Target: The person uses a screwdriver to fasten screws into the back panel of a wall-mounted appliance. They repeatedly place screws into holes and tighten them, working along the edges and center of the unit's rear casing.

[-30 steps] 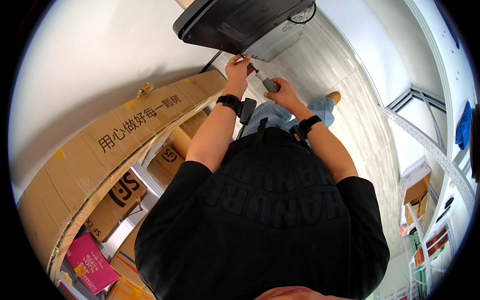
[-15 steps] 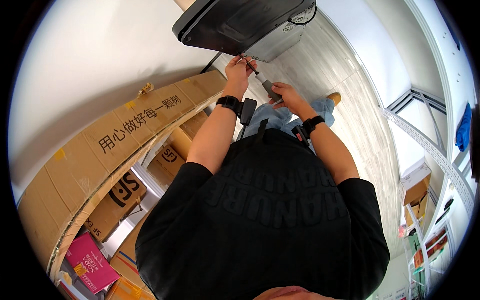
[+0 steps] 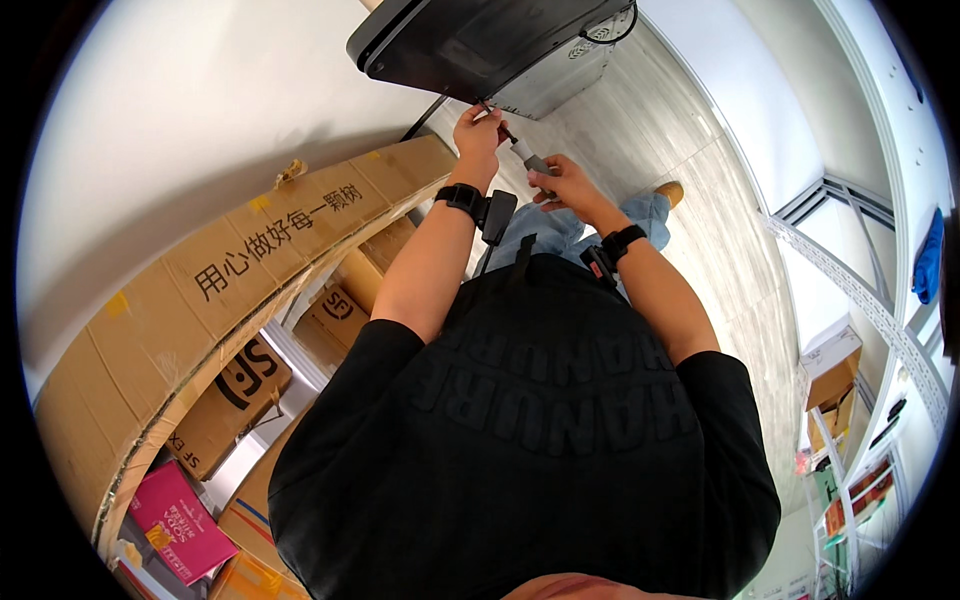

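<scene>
The right hand [image 3: 568, 186] grips the grey handle of a screwdriver [image 3: 537, 168]. The dark shaft points away from the person, toward the left hand [image 3: 479, 133], whose fingers close around its front end. The tip lies at the near lower corner of a black housing [image 3: 470, 55]; contact cannot be confirmed. A grey vented panel [image 3: 560, 82] adjoins the housing's lower edge. Left of the hands stands a long cardboard box [image 3: 240, 225].

The tool handle [image 3: 536, 163] is grey, the housing [image 3: 470, 50] black, the jeans [image 3: 546, 228] blue, the floor [image 3: 655, 130] pale wood-grained.
</scene>
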The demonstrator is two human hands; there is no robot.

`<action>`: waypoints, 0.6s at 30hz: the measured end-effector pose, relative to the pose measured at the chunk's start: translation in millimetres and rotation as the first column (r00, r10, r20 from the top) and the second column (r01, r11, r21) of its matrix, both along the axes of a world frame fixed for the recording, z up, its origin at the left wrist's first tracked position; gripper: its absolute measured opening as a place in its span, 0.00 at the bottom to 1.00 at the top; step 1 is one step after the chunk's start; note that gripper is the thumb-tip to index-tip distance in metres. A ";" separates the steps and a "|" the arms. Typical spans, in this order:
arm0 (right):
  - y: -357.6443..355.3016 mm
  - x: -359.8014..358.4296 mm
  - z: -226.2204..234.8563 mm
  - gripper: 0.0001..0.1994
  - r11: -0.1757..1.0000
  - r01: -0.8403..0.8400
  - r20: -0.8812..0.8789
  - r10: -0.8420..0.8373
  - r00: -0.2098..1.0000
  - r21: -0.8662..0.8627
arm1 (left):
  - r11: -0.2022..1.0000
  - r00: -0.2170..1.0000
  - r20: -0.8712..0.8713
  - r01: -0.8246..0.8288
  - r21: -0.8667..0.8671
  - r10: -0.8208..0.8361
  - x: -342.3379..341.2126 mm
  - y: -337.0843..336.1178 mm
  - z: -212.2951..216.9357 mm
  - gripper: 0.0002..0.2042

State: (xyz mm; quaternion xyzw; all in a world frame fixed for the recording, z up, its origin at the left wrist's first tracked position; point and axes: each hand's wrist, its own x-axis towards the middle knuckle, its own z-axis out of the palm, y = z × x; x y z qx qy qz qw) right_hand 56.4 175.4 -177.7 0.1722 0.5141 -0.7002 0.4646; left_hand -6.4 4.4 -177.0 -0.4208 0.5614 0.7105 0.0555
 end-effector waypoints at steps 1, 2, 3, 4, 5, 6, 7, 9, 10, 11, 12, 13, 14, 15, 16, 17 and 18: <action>3.1 -3.0 -0.4 0.23 0.998 0.006 0.058 -0.003 0.998 -0.056 | 1.000 1.000 -0.002 0.001 0.004 -0.001 -0.2 -0.4 0.3 0.12; 4.9 -4.7 -0.2 0.23 0.994 0.015 0.116 -0.002 0.993 -0.112 | 1.000 1.000 -0.005 0.002 0.008 -0.002 -0.4 -0.9 0.6 0.12; 5.6 -4.1 -1.0 0.23 0.993 0.007 0.115 0.006 0.993 -0.115 | 1.000 1.000 -0.012 0.013 0.015 -0.012 -0.5 -2.3 -0.4 0.12; 5.8 -3.3 -1.7 0.22 0.993 -0.001 0.113 0.015 0.993 -0.118 | 0.999 1.000 -0.020 0.023 0.023 -0.022 -0.4 -4.5 -1.1 0.11; 6.0 -2.7 -2.4 0.22 0.993 -0.009 0.111 0.023 0.994 -0.122 | 0.999 0.999 -0.027 0.033 0.030 -0.032 0.0 -5.8 -2.2 0.11; 4.9 -2.0 -0.6 0.22 0.997 -0.022 0.077 0.027 0.997 -0.074 | 0.999 0.999 -0.032 0.034 0.033 -0.033 0.0 -4.7 -0.4 0.11; 2.5 -0.7 1.3 0.22 0.999 -0.032 0.043 0.033 0.999 -0.026 | 0.999 0.999 -0.036 0.035 0.036 -0.033 -0.1 -3.6 1.4 0.11; 0.5 0.7 2.3 0.22 0.999 -0.043 -0.007 0.043 0.999 0.029 | 0.998 0.999 -0.039 0.032 0.046 -0.030 -0.1 -2.8 3.2 0.11; 0.1 1.4 1.3 0.22 0.998 -0.045 -0.023 0.046 0.999 0.035 | 0.998 0.999 -0.037 0.028 0.053 -0.026 -0.4 -3.4 3.4 0.11; -0.1 2.2 0.4 0.22 0.998 -0.047 -0.039 0.049 0.998 0.040 | 0.998 0.999 -0.035 0.024 0.059 -0.022 -0.2 -3.6 3.5 0.11; 0.0 2.6 0.2 0.22 0.998 -0.043 -0.041 0.045 0.998 0.041 | 0.998 0.999 -0.037 0.027 0.058 -0.025 -0.7 -3.0 4.7 0.11; 0.4 3.1 0.1 0.22 0.998 -0.039 -0.042 0.041 0.998 0.042 | 0.998 0.999 -0.038 0.030 0.057 -0.028 -1.0 -2.2 5.8 0.11; 0.8 3.5 0.0 0.22 0.998 -0.035 -0.044 0.037 0.998 0.043 | 0.998 0.999 -0.040 0.033 0.057 -0.031 -1.3 -1.5 7.1 0.11; 0.7 3.9 -0.5 0.22 0.998 -0.035 -0.046 0.037 0.998 0.042 | 0.998 0.999 -0.043 0.036 0.057 -0.033 -0.7 -1.6 7.0 0.11; 0.7 4.3 -0.8 0.22 0.999 -0.034 -0.049 0.037 0.998 0.042 | 0.998 0.998 -0.047 0.039 0.058 -0.036 0.0 -1.7 7.1 0.11; 0.8 4.7 -0.9 0.21 0.999 -0.034 -0.051 0.036 0.998 0.041 | 0.997 0.998 -0.050 0.042 0.059 -0.039 0.4 -1.8 7.2 0.11; 1.0 5.4 -1.1 0.21 0.999 -0.034 -0.052 0.036 0.998 0.040 | 0.996 0.997 -0.059 0.051 0.067 -0.047 1.2 -2.8 6.4 0.12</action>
